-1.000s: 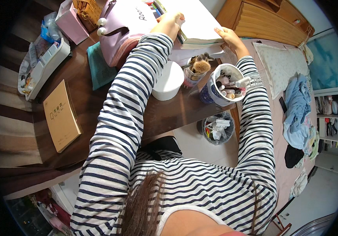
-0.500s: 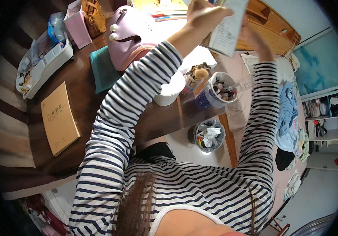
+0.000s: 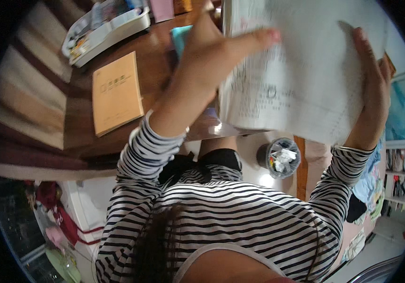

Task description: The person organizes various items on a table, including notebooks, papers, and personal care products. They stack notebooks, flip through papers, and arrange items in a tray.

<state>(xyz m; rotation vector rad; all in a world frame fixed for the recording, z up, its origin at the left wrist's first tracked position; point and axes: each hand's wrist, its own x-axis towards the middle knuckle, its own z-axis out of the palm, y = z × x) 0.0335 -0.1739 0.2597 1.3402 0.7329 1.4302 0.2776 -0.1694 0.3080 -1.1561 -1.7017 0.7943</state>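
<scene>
Raised open book across the near edge of the bench

A bed with a pale pink sheet stands past the bench's right end; it carries loose clothes, among them a light blue garment. The bench is dark brown and glossy; its left and near edges show in part, and its right portion is hidden behind the book. A brown striped curtain hangs along the left edge. The person, in a striped top, is positioned at the near edge.

A lined waste bin holding crumpled white material stands on the floor, just off the near edge, between bench and bed. A white organiser tray, filled with small articles, sits at the left edge toward the far corner. The book is held up close to the viewer, its lower border overlapping the bench's near edge; the page bears print and marks too blurred to read. A tan exercise notebook lies flat and closed between the tray and the near left corner, near the left edge.

The left grip, a bare hand, has hold of the book at its left border: thumb spread wide from the forefinger and laid over the page, remaining fingers hidden. The right grip, also bare, lies along the book's right border, thumb raised over the page, fingers partly concealed; whether it clasps the paper or only rests against it cannot be told.
</scene>
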